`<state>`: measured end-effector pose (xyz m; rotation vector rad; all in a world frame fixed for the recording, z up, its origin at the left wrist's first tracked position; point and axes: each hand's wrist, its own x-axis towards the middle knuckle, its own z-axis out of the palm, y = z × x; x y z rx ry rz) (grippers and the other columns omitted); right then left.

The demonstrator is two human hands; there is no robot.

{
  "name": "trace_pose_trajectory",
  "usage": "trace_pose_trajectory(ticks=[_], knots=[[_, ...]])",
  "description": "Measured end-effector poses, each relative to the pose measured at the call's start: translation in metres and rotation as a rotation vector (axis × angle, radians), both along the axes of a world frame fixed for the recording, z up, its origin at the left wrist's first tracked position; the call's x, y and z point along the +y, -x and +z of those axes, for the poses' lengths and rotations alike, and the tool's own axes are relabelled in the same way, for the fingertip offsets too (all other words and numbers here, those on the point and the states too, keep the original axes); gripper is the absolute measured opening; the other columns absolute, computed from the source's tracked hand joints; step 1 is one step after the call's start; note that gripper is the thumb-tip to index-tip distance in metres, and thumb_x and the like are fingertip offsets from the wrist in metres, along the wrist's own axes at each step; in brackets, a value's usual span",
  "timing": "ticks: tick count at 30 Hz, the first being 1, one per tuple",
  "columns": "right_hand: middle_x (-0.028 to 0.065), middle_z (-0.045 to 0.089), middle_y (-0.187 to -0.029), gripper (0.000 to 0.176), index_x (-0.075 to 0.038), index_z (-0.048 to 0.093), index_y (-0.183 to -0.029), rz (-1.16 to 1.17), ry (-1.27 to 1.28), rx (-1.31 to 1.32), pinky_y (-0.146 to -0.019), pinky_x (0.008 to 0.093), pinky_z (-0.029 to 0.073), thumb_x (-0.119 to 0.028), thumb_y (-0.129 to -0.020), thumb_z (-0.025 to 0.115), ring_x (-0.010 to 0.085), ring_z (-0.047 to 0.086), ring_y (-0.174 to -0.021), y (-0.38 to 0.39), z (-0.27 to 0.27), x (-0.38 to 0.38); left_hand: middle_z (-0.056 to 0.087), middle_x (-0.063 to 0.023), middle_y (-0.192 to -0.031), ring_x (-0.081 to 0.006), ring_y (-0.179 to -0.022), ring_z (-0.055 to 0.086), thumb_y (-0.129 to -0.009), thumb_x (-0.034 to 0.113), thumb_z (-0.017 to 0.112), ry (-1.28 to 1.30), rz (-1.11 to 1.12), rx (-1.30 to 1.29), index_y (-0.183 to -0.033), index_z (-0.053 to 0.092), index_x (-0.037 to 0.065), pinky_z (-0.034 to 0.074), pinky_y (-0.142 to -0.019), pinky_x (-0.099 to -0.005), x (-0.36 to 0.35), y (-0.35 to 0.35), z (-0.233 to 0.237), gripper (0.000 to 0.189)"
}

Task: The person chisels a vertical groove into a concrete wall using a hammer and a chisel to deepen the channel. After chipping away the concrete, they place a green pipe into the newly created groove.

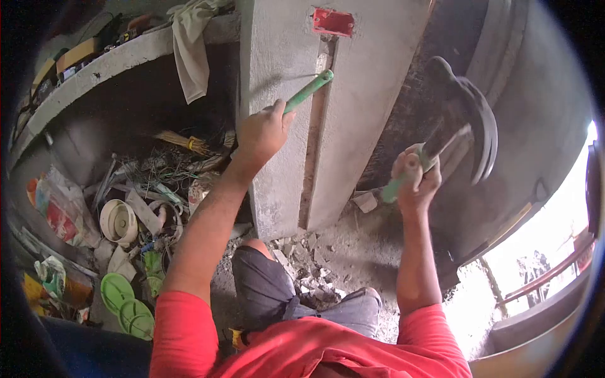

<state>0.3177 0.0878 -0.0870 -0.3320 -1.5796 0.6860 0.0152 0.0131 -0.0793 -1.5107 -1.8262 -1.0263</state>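
My left hand [263,133] is closed around a green chisel [309,90], a round bar whose exposed end points up and to the right, in front of a grey plastered pillar [365,101]. Where its other end lies is hidden by the hand. My right hand [417,179] grips a hammer [469,120] by its green handle. Motion blurs the raised hammer head, which is well apart from the chisel. Down the pillar runs a narrow vertical groove [313,145], topped by a red electrical box [333,22] set in the plaster.
Broken plaster rubble [312,268] lies at the pillar's foot, around my bent knees. To the left is a clutter heap with a cream plastic ring [118,222], green lids [135,318] and a straw brush [183,142]. A cloth [191,50] hangs over the concrete ledge [126,60].
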Motion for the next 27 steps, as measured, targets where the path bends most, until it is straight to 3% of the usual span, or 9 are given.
trace_pose_trajectory(ticks=[2, 4, 6, 9, 16, 19, 22, 25, 27], knots=[[0.0069, 0.061, -0.078, 0.026, -0.001, 0.058, -0.096, -0.067, -0.144, -0.007, -0.054, 0.0301, 0.047, -0.026, -0.093, 0.065, 0.0163, 0.058, -0.060, 0.023, -0.022, 0.026, 0.069, -0.0217, -0.082, -0.0402, -0.073, 0.069, -0.097, 0.033, 0.057, 0.023, 0.008, 0.008, -0.110, 0.057, 0.002, 0.054, -0.060, -0.0495, 0.003, 0.002, 0.001, 0.034], [0.0082, 0.065, -0.080, 0.024, 0.001, 0.061, -0.098, -0.344, -0.303, -0.362, -0.060, 0.0343, 0.049, -0.021, -0.091, 0.066, 0.0208, 0.062, -0.066, 0.051, -0.023, 0.042, 0.068, -0.0213, -0.079, -0.0395, -0.069, 0.069, -0.097, 0.032, 0.058, 0.071, 0.050, 0.029, -0.109, 0.057, 0.003, 0.054, -0.059, -0.0484, -0.001, -0.005, 0.008, 0.032], [0.0080, 0.067, -0.083, 0.025, 0.002, 0.064, -0.101, -0.363, 0.025, -0.659, -0.066, 0.0361, 0.051, -0.020, -0.091, 0.068, 0.0205, 0.064, -0.072, 0.072, 0.010, 0.035, 0.068, -0.0207, -0.078, -0.0393, -0.069, 0.069, -0.097, 0.032, 0.058, 0.108, 0.043, 0.020, -0.108, 0.058, 0.003, 0.055, -0.059, -0.0480, -0.004, -0.011, 0.020, 0.031], [0.0163, 0.068, -0.076, 0.029, 0.002, 0.064, -0.099, -0.210, -0.126, -0.385, -0.063, 0.0355, 0.052, -0.025, -0.092, 0.069, 0.0187, 0.067, -0.072, 0.067, 0.025, 0.018, 0.068, -0.0198, -0.076, -0.0389, -0.070, 0.069, -0.097, 0.033, 0.057, 0.049, 0.041, 0.087, -0.106, 0.059, 0.004, 0.055, -0.059, -0.0481, -0.001, -0.003, 0.027, 0.031], [0.0022, 0.060, -0.070, 0.025, -0.001, 0.060, -0.094, -0.130, -0.271, -0.072, -0.056, 0.0274, 0.048, -0.026, -0.095, 0.060, 0.0092, 0.058, -0.063, 0.027, 0.054, -0.003, 0.069, -0.0219, -0.086, -0.0372, -0.085, 0.070, -0.097, 0.032, 0.056, 0.210, 0.027, 0.179, -0.108, 0.059, 0.003, 0.056, -0.072, -0.0496, -0.014, -0.015, 0.074, 0.031], [0.0041, 0.061, -0.073, 0.020, -0.001, 0.057, -0.097, -0.125, -0.079, 0.041, -0.050, 0.0266, 0.047, -0.021, -0.097, 0.055, 0.0091, 0.058, -0.059, 0.032, 0.040, 0.006, 0.069, -0.0211, -0.093, -0.0378, -0.091, 0.069, -0.096, 0.033, 0.057, 0.330, 0.071, 0.243, -0.108, 0.062, 0.004, 0.054, -0.080, -0.0509, -0.013, -0.024, 0.112, 0.032], [0.0026, 0.057, -0.068, 0.029, -0.002, 0.056, -0.093, -0.131, 0.116, -0.203, -0.047, 0.0270, 0.045, -0.030, -0.099, 0.056, 0.0088, 0.055, -0.056, 0.071, -0.003, 0.055, 0.069, -0.0213, -0.097, -0.0380, -0.095, 0.068, -0.096, 0.036, 0.057, 0.371, 0.141, 0.367, -0.109, 0.066, 0.005, 0.053, -0.084, -0.0499, 0.007, -0.017, 0.127, 0.034], [0.0020, 0.057, -0.067, 0.038, -0.001, 0.056, -0.093, 0.071, 0.515, -0.250, -0.046, 0.0278, 0.044, -0.039, -0.099, 0.057, 0.0087, 0.052, -0.054, 0.062, 0.026, 0.042, 0.070, -0.0199, -0.097, -0.0387, -0.095, 0.068, -0.095, 0.037, 0.058, 0.505, 0.212, 0.337, -0.110, 0.066, 0.004, 0.053, -0.085, -0.0495, 0.010, -0.027, 0.141, 0.037], [0.0012, 0.055, -0.066, 0.040, -0.003, 0.057, -0.095, 0.057, 0.443, -0.145, -0.045, 0.0276, 0.044, -0.042, -0.100, 0.056, 0.0086, 0.052, -0.053, 0.044, 0.029, 0.045, 0.069, -0.0206, -0.099, -0.0389, -0.097, 0.067, -0.095, 0.037, 0.058, 0.521, 0.229, 0.350, -0.110, 0.066, 0.004, 0.052, -0.086, -0.0499, 0.009, -0.032, 0.150, 0.037]])
